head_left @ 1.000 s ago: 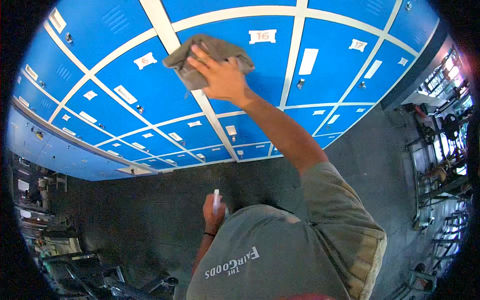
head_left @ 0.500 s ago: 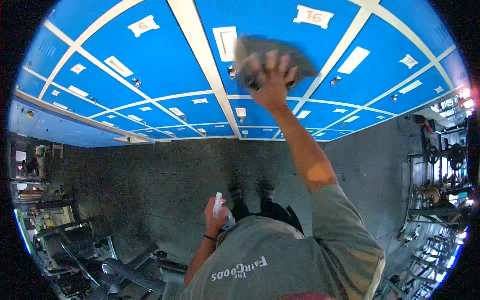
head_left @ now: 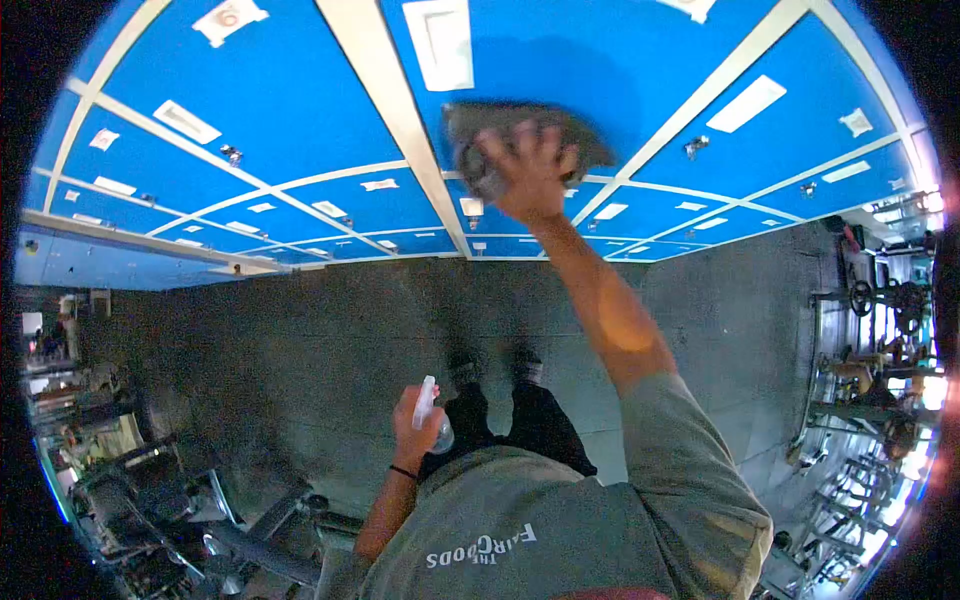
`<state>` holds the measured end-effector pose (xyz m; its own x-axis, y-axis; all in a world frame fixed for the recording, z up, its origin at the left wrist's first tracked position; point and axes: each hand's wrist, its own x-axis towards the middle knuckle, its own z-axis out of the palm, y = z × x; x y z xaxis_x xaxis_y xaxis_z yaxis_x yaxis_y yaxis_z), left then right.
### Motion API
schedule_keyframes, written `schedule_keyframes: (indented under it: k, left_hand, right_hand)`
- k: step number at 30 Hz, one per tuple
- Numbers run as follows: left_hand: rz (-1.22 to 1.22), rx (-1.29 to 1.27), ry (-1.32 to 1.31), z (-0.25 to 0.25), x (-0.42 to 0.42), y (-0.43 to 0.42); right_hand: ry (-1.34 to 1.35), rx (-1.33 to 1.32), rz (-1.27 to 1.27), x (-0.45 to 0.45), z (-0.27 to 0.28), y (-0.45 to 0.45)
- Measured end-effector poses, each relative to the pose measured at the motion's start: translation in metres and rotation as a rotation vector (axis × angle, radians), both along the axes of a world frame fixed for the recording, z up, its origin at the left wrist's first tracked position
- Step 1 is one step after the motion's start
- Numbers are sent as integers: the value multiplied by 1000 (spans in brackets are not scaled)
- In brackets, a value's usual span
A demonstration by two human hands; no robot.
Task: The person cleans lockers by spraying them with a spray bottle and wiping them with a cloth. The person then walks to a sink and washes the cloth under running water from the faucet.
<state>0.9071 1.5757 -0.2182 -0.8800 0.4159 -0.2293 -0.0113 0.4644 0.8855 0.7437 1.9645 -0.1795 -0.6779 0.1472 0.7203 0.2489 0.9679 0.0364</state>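
Note:
My right hand point(head_left: 528, 180) presses a dark grey-brown cloth point(head_left: 590, 145) against the lower part of a blue locker door point(head_left: 560, 60), with its fingers spread over the cloth. Both are blurred. To the left of the cloth, the door has a white label plate point(head_left: 440, 45). Low in front of my body, my left hand point(head_left: 415, 422) is wrapped round a spray bottle with a white trigger head point(head_left: 426, 398) and a clear body. A dark band circles the left wrist.
Blue lockers with pale frames point(head_left: 385, 90) span the top of the view. Below lies a dark floor point(head_left: 300, 340), with my feet near the lockers. Gym equipment point(head_left: 240, 545) stands at the lower left, and racks point(head_left: 870, 400) line the right side.
My right hand has moved down the locker door with the cloth, from beside the pale post to the door's lower part. The view has tilted downward. My left hand still holds the bottle.

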Motion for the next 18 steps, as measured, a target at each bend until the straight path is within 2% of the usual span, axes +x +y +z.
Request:
schedule_keyframes:
  k: [1, 3, 5, 6, 8, 9, 12, 14, 16, 18]
  left_hand:
    - [-4, 46, 8, -13, -3, 1]
    - [-7, 137, 20, -43, -6, -2]
    - [-33, 138, 45, -76, -14, -1]
    - [-40, 144, 61, -93, -19, 2]
    - [-50, 162, 99, -127, -24, 8]
    - [-53, 172, 118, -143, -27, 13]
    - [-70, 239, 68, -180, -38, 32]
    - [-104, 211, 112, -203, -49, 49]
    - [-108, 225, 114, -231, -55, 57]
    - [-88, 303, 86, -265, -64, 68]
  right_hand:
    - [-44, 75, 123, -3, -31, 3]
    - [-120, 60, 298, 6, -66, 13]
    - [-160, -110, 390, 35, -72, 53]
    - [-109, -210, 315, 51, -68, 76]
    - [-89, -149, 5, 62, -35, 87]
    - [-110, 10, -238, 60, -15, 79]
    - [336, -137, -4, 25, -4, 30]
    - [116, -155, 56, 10, -14, -4]
    - [-16, -1, 182, -8, -59, -23]
    - [-347, -135, 246, 0, -83, -24]
